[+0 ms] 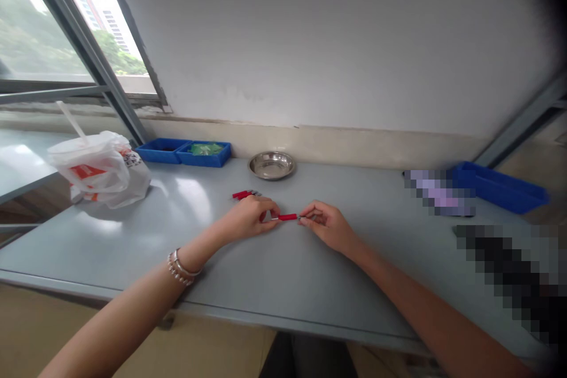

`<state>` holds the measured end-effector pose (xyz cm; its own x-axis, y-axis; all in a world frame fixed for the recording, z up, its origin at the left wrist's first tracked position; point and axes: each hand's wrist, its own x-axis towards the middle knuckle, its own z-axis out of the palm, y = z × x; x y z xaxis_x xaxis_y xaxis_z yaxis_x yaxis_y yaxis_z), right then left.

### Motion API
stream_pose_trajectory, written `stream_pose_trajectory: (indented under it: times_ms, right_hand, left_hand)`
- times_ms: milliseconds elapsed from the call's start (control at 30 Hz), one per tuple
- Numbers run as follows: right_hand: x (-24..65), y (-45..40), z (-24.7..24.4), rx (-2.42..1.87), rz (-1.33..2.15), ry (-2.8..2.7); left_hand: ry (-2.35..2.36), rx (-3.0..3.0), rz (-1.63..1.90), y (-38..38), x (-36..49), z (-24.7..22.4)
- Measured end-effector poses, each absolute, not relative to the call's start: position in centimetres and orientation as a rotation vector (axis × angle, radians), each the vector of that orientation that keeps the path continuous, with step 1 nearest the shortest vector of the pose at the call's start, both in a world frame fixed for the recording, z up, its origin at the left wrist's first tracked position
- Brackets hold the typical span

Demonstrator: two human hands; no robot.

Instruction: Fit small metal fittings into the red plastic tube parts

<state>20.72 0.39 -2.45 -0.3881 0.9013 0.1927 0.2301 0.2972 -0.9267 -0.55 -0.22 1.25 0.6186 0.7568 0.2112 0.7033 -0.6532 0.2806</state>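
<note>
A red tube [289, 217] is held level between the two hands, just above or on the table [266, 283]; which of these cannot be told. Its thin pale left end is pinched between thumb and finger of the left hand [256, 217], and its dark right end is gripped by the fingertips of the right hand [328, 225]. More red tubes [241, 194] are seen lying just behind the left hand. Farther back, a metal bowl [271, 174] is set near the wall [336, 59], with two blue trays [207, 160] placed to its left, green packets [204, 149] being held in the nearer one.
</note>
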Motion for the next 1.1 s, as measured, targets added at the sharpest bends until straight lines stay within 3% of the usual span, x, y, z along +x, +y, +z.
stream_pose_trajectory:
  times_ms: [633,1100]
  right_hand:
    - [20.72,0.32,-2.49,-1.039,0.978,-1.909]
    - [20.86,0.23,-2.14,-1.031,0.63,-2.1]
  left_hand:
    - [1.19,2.715,0.452,-0.37,-0.29,1.01]
    - [1.195,2.712,0.497,-0.41,-0.32,1.03]
